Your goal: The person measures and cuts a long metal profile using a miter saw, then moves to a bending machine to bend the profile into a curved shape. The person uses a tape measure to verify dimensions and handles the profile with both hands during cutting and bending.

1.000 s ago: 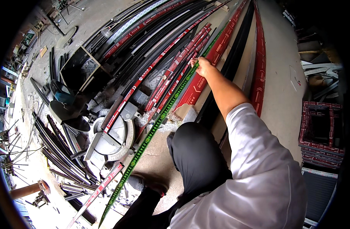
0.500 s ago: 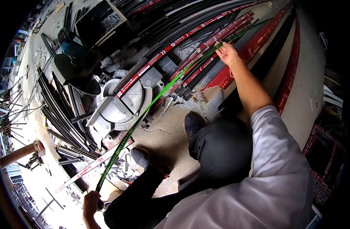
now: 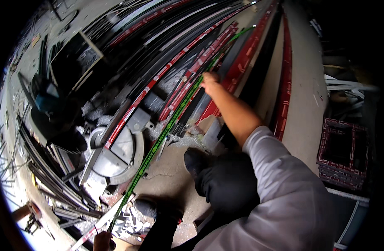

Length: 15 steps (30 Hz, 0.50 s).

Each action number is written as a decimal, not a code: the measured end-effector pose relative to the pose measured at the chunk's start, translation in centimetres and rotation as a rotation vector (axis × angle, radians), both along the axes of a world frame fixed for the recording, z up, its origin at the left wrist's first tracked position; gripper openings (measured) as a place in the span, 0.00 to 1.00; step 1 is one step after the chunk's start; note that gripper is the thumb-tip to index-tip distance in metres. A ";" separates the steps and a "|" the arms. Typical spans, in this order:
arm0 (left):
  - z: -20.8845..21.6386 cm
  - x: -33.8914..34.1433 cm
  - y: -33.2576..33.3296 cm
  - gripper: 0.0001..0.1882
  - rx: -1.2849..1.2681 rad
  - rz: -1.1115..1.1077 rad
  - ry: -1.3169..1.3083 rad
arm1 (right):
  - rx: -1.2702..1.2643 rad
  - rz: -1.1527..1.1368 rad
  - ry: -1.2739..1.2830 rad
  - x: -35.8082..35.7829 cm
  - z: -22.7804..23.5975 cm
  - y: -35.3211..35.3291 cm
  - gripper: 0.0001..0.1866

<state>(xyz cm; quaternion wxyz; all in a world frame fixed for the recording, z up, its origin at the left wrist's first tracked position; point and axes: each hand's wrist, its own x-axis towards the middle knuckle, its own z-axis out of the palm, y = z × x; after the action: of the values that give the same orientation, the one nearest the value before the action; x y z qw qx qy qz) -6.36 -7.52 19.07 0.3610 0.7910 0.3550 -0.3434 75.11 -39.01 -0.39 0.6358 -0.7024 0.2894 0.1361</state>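
Observation:
A long green tape measure blade (image 3: 150,154) with dark markings runs diagonally between my hands, its far end reaching beyond the right one among the profiles. My right hand (image 3: 210,81), arm outstretched, is closed on the blade above a bundle of red-wrapped profiles (image 3: 200,62). At the lower left, my left hand (image 3: 102,242) grips the blade's near end; the frame edge cuts it off, and a dark rounded part, perhaps the case, shows beside it. Left of the blade lies a mitre saw's silver round table (image 3: 116,154), with a red-and-white profile (image 3: 137,100) across it.
The saw's dark blade guard (image 3: 60,125) stands to the left. Dark profiles (image 3: 53,180) lie in a heap below it, and offcuts (image 3: 133,224) litter the floor by my shoe (image 3: 146,207). Red-wrapped frames (image 3: 342,150) are stacked at right. An open box (image 3: 77,62) sits far left.
The view has swung, moving the scene left and down. The blade looks straighter now, with its marked face toward me. My right hand has come slightly back along it and closed more firmly.

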 end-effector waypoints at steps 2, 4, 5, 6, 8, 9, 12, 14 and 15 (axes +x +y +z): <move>-6.5 -6.6 3.5 0.08 0.133 -0.487 -0.291 | 0.091 -0.038 -0.065 -0.8 0.4 0.5 0.13; -7.5 -4.2 3.8 0.15 0.135 -0.708 -0.377 | 0.076 -0.068 -0.110 -0.5 0.4 -0.3 0.08; -5.8 -1.8 2.1 0.17 0.077 -0.656 -0.284 | 0.036 -0.069 -0.136 -0.5 0.4 -0.5 0.06; -5.6 -2.9 2.2 0.16 0.009 -0.551 -0.185 | -0.046 0.004 -0.066 -1.3 1.0 0.8 0.12; -6.8 -4.7 2.7 0.07 -0.086 -0.129 -0.170 | -0.220 0.008 -0.074 -1.2 -0.2 1.0 0.10; -8.9 -5.1 3.7 0.09 -0.261 0.339 0.036 | -0.331 -0.061 -0.135 -0.2 -2.1 -0.8 0.10; -5.2 -0.3 1.8 0.14 -0.261 0.341 0.144 | -0.639 0.057 -0.317 0.8 -2.8 -1.0 0.09; -3.3 -2.3 1.2 0.13 -0.222 0.427 0.202 | -0.521 0.006 -0.463 -2.1 -1.3 3.7 0.07; -3.1 -2.0 1.0 0.13 -0.226 0.471 0.220 | -0.500 0.016 -0.476 -2.3 -1.0 3.7 0.07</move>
<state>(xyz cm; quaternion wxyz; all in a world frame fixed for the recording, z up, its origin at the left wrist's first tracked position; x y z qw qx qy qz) -8.33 -6.50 15.96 0.4763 0.5994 0.5254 -0.3712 72.81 -35.29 -1.37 0.4925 -0.8509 0.1517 -0.1019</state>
